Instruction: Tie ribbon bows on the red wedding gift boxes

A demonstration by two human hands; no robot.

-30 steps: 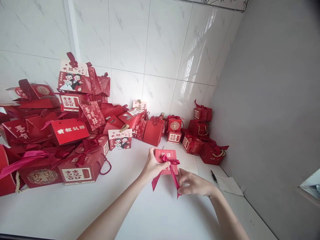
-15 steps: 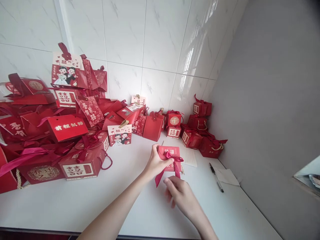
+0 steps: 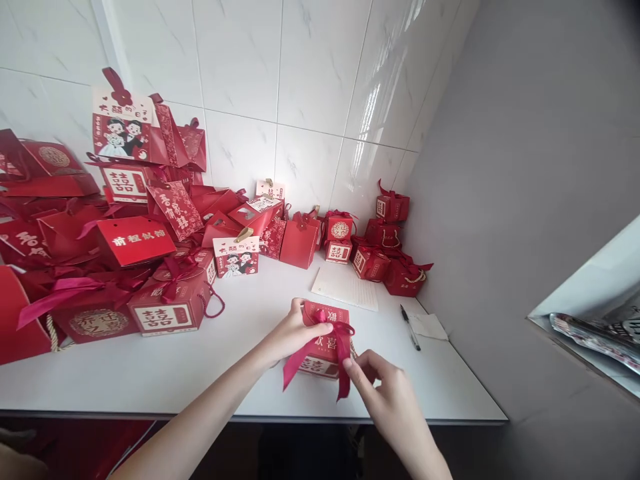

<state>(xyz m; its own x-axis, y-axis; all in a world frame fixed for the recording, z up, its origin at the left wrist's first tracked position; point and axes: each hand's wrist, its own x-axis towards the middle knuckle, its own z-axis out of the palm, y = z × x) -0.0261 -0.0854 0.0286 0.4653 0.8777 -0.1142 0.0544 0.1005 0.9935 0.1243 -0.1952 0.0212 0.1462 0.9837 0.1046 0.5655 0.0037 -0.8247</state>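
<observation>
A small red gift box (image 3: 326,344) with white lettering stands on the table in front of me. A dark-pink ribbon bow (image 3: 342,333) is tied on its top, with two tails hanging over the near side. My left hand (image 3: 290,339) grips the box from the left, thumb pressed on the bow and fingers behind the box. At the box's right edge, my right hand (image 3: 389,387) has its thumb tip against the right ribbon tail (image 3: 343,385). Its fingers are curled, partly hidden, and appear to pinch that tail.
Red gift boxes (image 3: 167,303) are heaped on the left, some with bows or rope handles. More boxes (image 3: 370,262) stand by the wall. Lined paper (image 3: 345,288), a pen (image 3: 411,328) and a white slip (image 3: 431,327) lie beyond my hands. A shelf (image 3: 590,293) juts in at right.
The box has come nearer and tilted so its front label shows. My right hand has moved from below the box to its right edge, at the ribbon tail. The view has shifted.
</observation>
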